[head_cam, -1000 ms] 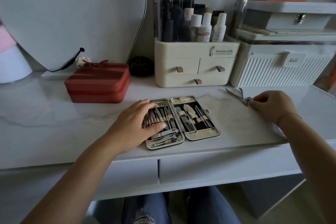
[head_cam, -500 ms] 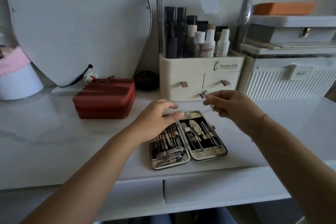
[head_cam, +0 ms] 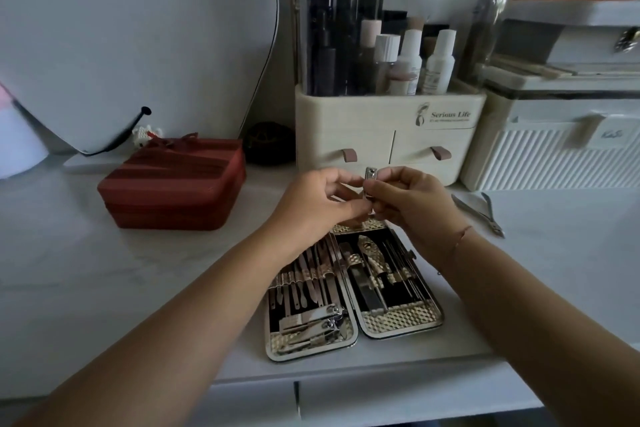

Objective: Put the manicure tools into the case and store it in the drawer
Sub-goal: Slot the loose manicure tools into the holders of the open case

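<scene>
Both hands meet above the far end of the open manicure case [head_cam: 353, 291], and together they hold a small nail clipper [head_cam: 371, 174]. The left hand [head_cam: 313, 199] pinches the clipper from the left side with thumb and fingers closed on it, and the right hand [head_cam: 412, 204] pinches it from the right side in the same way. The clipper stands almost upright, and only its top end shows between the fingertips.

The case lies flat on the white table [head_cam: 104, 274], near the front edge, with its two halves spread open. Many metal tools sit in the loops of both halves, and larger clippers lie at the near end of the left half.

A cuticle nipper [head_cam: 479, 210] lies on the table to the right of the right hand, apart from the case. A red pouch [head_cam: 173, 184] stands to the left. Behind the hands there is a cream cosmetic organizer [head_cam: 388, 135] with bottles in it. Under the table edge, the front of a drawer [head_cam: 398, 399] is closed
</scene>
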{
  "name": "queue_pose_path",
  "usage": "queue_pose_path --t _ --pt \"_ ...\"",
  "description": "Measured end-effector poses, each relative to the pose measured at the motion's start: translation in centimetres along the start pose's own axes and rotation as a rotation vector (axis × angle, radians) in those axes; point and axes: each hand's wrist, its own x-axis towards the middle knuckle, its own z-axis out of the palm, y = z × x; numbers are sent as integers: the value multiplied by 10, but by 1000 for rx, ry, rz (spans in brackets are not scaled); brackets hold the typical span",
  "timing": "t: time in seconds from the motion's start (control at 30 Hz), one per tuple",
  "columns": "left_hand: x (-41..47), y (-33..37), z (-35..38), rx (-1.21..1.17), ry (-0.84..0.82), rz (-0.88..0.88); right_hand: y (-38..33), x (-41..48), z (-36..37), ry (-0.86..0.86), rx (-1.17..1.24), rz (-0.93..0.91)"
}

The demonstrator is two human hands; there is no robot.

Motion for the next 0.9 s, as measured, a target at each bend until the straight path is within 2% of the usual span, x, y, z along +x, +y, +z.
queue_pose_path --t 0.2,0.4,0.53,0.63,0.7,0.8,0.9 --pt "-3 -3 2 -133 -44 -12 -2 -7 5 -27 -88 -115" --pt "-4 -8 3 -10 -16 55 1 -7 6 10 -294 -211" --pt "-2 -10 3 45 6 93 -3 0 5 3 -334 -140" --pt "0 -11 1 64 44 109 -17 7 -2 -81 -397 -57" --pt "1 -11 -1 102 67 123 -24 11 -10 -122 -353 1" --pt "1 -12 -1 198 71 145 -22 10 -19 -196 -123 81" --pt "1 -12 0 240 75 131 -15 9 -19 -248 -51 73"
